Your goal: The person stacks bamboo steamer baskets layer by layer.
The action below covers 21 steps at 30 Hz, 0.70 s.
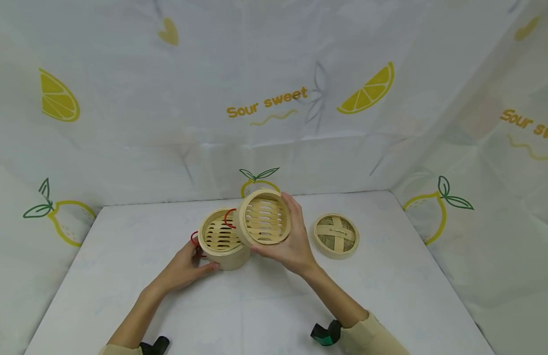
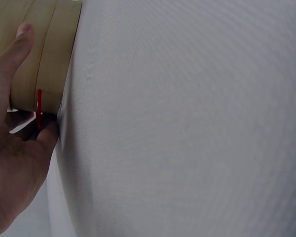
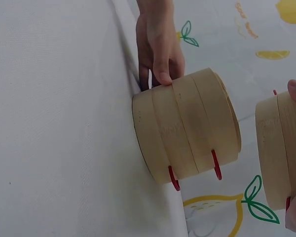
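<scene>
Bamboo tier [image 1: 265,220] up, slightly tilted: right hand [image 1: 296,249] has it firmly, fingers and thumb round wall, clear above steamer stack [image 1: 233,259]. Left hand [image 1: 184,268] curls round stack on table [image 1: 389,296]. I judge stacking or unstacking midway; next move wants levelling. Slatted floors show inside both; woven lid [image 1: 336,235] lies right.

1) Steamer stack [image 1: 231,259] stands on the table [image 1: 256,315], left hand [image 1: 185,271] against its left side
2) Raised basket [image 1: 266,218] is in the right hand [image 1: 297,249], above and right of the stack
3) Lid [image 1: 336,236] lies on the table, right of the right hand
4) Backdrop [image 1: 189,108] hangs behind the table
</scene>
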### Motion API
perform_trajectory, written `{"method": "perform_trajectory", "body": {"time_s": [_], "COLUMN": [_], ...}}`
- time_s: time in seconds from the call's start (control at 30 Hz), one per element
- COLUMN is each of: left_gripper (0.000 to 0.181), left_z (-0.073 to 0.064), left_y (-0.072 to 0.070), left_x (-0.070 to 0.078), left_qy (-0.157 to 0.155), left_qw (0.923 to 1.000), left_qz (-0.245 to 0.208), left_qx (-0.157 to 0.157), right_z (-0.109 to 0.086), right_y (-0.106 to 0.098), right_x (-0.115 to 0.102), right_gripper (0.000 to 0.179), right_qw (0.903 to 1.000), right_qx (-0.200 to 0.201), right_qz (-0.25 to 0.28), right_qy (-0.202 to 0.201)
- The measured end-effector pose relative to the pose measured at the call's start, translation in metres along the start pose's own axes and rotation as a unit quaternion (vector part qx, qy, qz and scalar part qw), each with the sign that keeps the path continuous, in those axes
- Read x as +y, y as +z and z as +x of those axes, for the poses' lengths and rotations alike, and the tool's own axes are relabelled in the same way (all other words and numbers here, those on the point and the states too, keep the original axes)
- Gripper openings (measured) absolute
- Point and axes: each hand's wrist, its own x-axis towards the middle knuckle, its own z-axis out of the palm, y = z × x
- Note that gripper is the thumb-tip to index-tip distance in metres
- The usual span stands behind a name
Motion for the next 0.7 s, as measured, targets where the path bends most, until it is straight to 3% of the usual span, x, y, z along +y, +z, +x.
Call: {"method": "perform_trajectory", "body": {"time_s": [0.47, 0.7], "left_gripper": [0.088, 0.083], "left_z": [-0.001, -0.001], "left_y": [0.001, 0.000], "left_x": [-0.001, 0.000], "left_qy": [0.007, 0.023], "left_qw": [1.0000, 0.9993], "left_qz": [0.007, -0.028], "left_qx": [0.001, 0.005], "right_z": [0.003, 0.007], "right_y": [0.011, 0.019], "right_x": [-0.003, -0.009], "right_gripper": [0.138, 0.138], "right_qw": [0.9999, 1.0000], "right_qx": [-0.006, -0.006], "right_qz": [-0.006, 0.003], "right_qy": [0.012, -0.007]}}
